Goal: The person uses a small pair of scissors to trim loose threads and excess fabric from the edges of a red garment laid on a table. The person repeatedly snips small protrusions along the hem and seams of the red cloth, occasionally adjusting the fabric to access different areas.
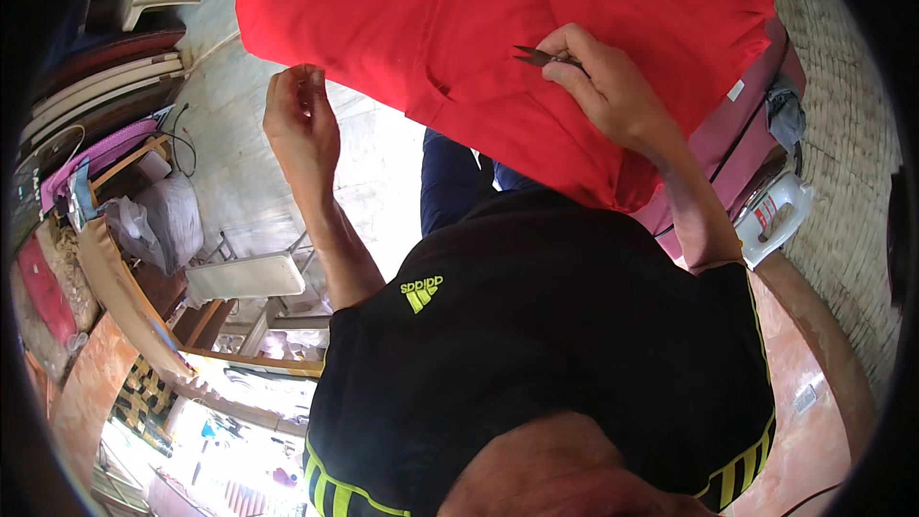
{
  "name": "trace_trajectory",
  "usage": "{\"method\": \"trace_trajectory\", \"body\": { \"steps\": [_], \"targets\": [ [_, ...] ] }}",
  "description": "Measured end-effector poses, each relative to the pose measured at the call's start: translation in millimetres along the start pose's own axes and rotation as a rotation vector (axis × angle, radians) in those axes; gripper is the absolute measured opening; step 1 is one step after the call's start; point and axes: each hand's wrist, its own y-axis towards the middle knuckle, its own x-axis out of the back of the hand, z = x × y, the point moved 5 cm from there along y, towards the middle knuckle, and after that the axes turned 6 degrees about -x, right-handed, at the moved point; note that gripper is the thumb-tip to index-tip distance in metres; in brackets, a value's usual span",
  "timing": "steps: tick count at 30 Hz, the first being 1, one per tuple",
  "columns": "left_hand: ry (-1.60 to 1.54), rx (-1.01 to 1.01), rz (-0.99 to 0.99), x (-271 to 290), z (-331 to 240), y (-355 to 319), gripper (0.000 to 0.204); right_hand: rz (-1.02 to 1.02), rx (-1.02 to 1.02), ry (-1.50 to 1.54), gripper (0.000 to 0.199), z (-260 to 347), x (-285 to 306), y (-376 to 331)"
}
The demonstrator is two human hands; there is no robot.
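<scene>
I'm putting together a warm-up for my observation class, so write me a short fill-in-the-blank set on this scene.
1. The small dark cutting tool is held in the person's ____ hand.
2. The large cloth is coloured ____.
3. The person's shirt is mainly ____.
4. The ____ hand is farther from the white iron.

Missing words: right; red; black; left.

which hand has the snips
The right hand, over the red cloth: it holds the dark snips, while no tool shows in the left hand.
</scene>
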Motion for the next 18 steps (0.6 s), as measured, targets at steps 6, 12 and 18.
{"method": "trace_trajectory", "body": {
  "steps": [6,12,18],
  "targets": [
    [-0.21,-0.398,0.279,-26,-75,1,0.031,0.024,0.148,0.139,0.015,31,-5,5],
    [-0.119,-0.453,0.348,-59,-64,-16,0.022,0.045,0.169,-0.078,0.02,26,-24,13],
    [-0.119,-0.446,0.253,-63,-58,-18,0.012,0.024,0.187,-0.232,0.021,30,-31,14]
  ]
}}
